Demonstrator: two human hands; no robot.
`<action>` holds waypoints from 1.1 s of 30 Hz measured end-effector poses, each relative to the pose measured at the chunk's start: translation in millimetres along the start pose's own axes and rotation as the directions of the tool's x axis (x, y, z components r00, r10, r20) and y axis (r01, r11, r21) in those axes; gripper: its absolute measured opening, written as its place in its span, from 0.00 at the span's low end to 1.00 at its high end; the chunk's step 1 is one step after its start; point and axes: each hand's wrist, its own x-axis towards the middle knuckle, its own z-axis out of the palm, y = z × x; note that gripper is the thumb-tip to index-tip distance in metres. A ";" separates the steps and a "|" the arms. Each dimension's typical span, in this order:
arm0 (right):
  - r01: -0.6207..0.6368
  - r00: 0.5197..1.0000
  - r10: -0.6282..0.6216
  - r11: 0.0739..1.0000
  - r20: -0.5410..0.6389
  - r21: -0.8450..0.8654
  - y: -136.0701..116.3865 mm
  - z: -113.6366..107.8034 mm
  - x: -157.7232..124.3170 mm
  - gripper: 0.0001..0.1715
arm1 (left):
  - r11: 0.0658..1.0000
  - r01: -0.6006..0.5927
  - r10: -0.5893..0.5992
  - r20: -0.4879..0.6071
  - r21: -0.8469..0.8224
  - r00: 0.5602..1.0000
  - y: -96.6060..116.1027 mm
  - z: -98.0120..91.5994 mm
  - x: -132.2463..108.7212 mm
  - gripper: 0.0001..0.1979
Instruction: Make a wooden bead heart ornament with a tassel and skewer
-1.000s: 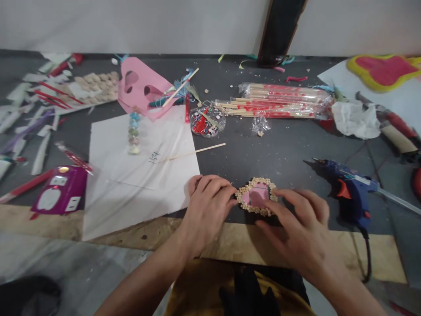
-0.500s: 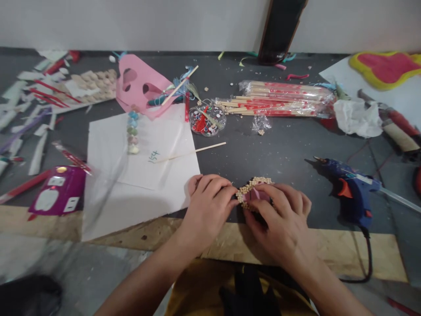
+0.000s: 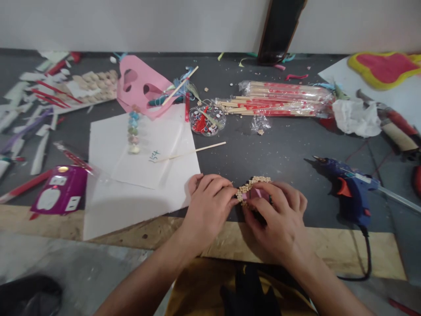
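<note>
Dark, cluttered worktop point(image 3: 283, 153) against a pale wall. Near its front edge we hold a small beaded pink piece point(image 3: 255, 184). Our left hand point(image 3: 205, 204) pinches its left rim, and our right hand point(image 3: 279, 219) curls over it with fingers bent. It looks light and fragile (beads could shed), so it is best gripped by the rim. Our right fingers hide most of it. A blue glue gun point(image 3: 350, 191) lies to the right.

Beaded piece point(image 3: 255, 188): pink centre, beige bead border.
Glue gun point(image 3: 350, 195): blue body, orange trigger, black cord.
Paper sheet point(image 3: 144, 180): white, green handwriting.
Mask point(image 3: 140, 90): pink.
Box point(image 3: 59, 195): purple, white labels.
Stick packets point(image 3: 283, 105): tan sticks, red print.
Table point(image 3: 283, 153): dark grey top, pale wood edge.
Cutout point(image 3: 384, 68): red, yellow rim.
</note>
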 end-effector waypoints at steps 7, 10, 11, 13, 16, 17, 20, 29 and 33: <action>-0.024 1.000 0.024 1.000 -0.001 0.010 1.1 -3.4 -0.9 0.11 | 1.000 -0.002 0.002 -0.002 0.005 1.000 0.1 -0.6 -0.3 0.09; -0.045 0.996 0.043 0.999 0.077 0.030 4.1 -10.9 -1.6 0.17 | 1.000 -0.011 0.011 -0.004 0.011 1.000 0.2 -0.8 -1.0 0.09; -0.048 0.995 0.044 0.998 0.095 0.042 6.0 -13.7 -1.8 0.20 | 1.000 -0.016 0.016 -0.005 0.012 1.000 0.0 -0.8 -1.3 0.09; -0.044 0.995 0.038 0.997 0.091 0.061 11.5 -19.1 -2.0 0.23 | 1.000 -0.023 0.023 -0.013 0.015 1.000 -0.8 -0.7 -2.0 0.09; -0.034 0.997 0.030 0.998 0.065 0.054 23.8 -24.3 -3.4 0.26 | 0.999 -0.031 0.031 -0.022 0.025 0.999 -2.4 -0.9 -3.1 0.10; -0.038 0.998 0.035 0.998 0.061 0.048 28.5 -25.1 -4.4 0.26 | 0.999 -0.033 0.034 -0.019 0.030 0.999 -2.7 -1.1 -3.5 0.10; -0.061 0.996 0.058 0.997 0.066 0.040 41.8 -24.7 -9.3 0.30 | 0.998 -0.043 0.045 -0.022 0.052 0.999 -1.7 -1.4 -4.7 0.13; -0.053 0.994 0.046 0.996 0.104 0.070 54.0 -19.2 -14.0 0.39 | 0.987 -0.022 0.029 -0.042 0.160 0.999 17.6 2.9 -7.7 0.17; -0.055 0.992 0.043 0.994 0.118 0.096 55.0 -20.9 -11.9 0.39 | 0.982 0.003 0.002 -0.028 0.187 1.000 24.2 7.6 -9.6 0.23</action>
